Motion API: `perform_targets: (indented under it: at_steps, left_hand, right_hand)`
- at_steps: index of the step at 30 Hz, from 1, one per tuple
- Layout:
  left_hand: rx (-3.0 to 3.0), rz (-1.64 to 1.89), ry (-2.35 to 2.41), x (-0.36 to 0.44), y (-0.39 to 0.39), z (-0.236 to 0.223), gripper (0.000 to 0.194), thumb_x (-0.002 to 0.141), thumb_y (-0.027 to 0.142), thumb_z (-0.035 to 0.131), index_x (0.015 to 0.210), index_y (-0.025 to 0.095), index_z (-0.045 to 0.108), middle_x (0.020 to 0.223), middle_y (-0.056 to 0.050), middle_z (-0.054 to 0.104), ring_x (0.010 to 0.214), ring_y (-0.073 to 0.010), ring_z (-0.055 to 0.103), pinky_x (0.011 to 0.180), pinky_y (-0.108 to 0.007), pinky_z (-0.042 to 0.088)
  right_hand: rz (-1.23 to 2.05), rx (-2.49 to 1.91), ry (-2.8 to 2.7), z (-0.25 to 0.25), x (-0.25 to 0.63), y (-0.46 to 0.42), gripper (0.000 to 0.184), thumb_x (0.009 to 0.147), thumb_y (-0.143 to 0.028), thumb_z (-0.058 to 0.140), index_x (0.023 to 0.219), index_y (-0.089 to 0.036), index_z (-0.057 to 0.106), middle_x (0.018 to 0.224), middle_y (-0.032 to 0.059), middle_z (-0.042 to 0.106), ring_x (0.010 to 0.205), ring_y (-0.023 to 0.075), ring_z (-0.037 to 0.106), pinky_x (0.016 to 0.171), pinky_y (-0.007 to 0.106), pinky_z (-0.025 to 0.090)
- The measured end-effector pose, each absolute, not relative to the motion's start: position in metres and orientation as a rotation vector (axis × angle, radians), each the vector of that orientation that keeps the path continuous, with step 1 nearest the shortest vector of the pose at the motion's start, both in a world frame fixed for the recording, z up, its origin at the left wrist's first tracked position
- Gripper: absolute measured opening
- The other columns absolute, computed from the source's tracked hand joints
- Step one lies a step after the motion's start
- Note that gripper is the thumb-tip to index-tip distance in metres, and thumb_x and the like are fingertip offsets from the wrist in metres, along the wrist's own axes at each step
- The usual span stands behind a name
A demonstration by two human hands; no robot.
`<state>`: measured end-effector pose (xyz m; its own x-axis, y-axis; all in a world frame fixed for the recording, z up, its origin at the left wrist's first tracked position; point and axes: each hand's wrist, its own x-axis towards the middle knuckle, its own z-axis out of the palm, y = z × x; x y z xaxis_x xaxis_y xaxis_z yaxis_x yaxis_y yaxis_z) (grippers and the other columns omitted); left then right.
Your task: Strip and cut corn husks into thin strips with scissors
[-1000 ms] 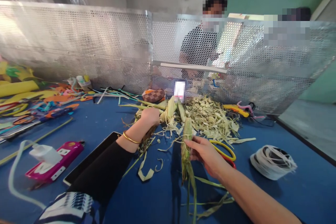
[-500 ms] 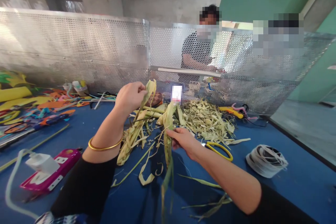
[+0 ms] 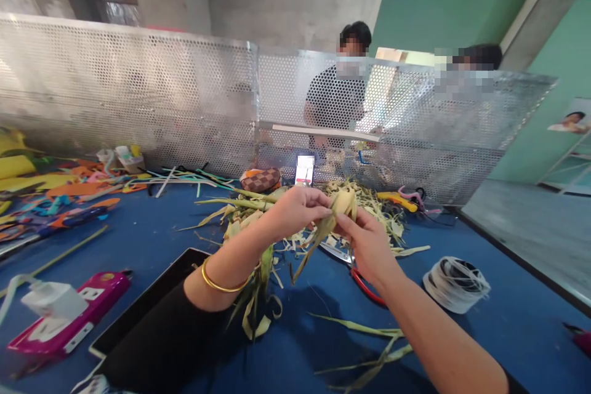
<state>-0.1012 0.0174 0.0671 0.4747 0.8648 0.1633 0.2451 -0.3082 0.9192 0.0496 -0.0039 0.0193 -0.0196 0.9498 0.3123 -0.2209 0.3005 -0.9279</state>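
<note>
Both hands meet over the middle of the blue table around a folded, pale yellow-green corn husk (image 3: 343, 202). My left hand (image 3: 298, 210) pinches its left side between thumb and fingers. From the other side, my right hand (image 3: 368, 241) grips the husk, thumb in front and fingers behind. A dry strip of it (image 3: 310, 252) hangs down to the left. Beneath the hands lie scissors with red handles (image 3: 367, 288), partly covered by my right hand. Shredded husk pieces (image 3: 385, 212) are heaped behind, and more husks and stalks (image 3: 247, 203) lie near my left forearm.
A black tray (image 3: 152, 289) sits under my left forearm, beside a magenta power strip (image 3: 99, 295). On the right is a roll of white cord (image 3: 456, 284). A phone (image 3: 305, 170) stands before a perforated metal screen (image 3: 161, 98), with people behind it.
My hands have come together on one husk, the left moving right and the right moving up. The black tray and red-handled scissors now show; the yellow-handled loop beside my right hand no longer does.
</note>
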Motion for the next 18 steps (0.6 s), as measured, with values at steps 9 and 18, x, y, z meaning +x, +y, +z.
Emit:
perform_targets:
  at_steps: [9, 18]
  left_hand:
    - [1.700, 0.847, 0.960, -0.105, 0.024, 0.060, 0.033, 0.078, 0.040, 0.059, 0.099, 0.015, 0.062, 0.079, -0.003, 0.065, 0.063, -0.0092, 0.055, 0.058, -0.022, 0.044]
    - [1.645, 1.028, 1.040, -0.089, 0.024, 0.048, 0.019, 0.079, 0.033, 0.055, 0.080, 0.015, 0.061, 0.078, -0.002, 0.065, 0.067, -0.0094, 0.056, 0.064, -0.021, 0.044]
  right_hand:
    - [1.175, -0.860, -1.118, 0.022, 0.063, 0.000, 0.030, 0.064, -0.046, 0.075, 0.072, -0.020, 0.063, 0.064, -0.0009, 0.064, 0.048, 0.0108, 0.054, 0.047, 0.025, 0.042]
    - [1.495, -0.920, -1.203, 0.032, 0.070, -0.008, 0.040, 0.072, -0.055, 0.064, 0.085, -0.018, 0.066, 0.086, 0.0075, 0.071, 0.050, 0.0120, 0.058, 0.043, 0.025, 0.041]
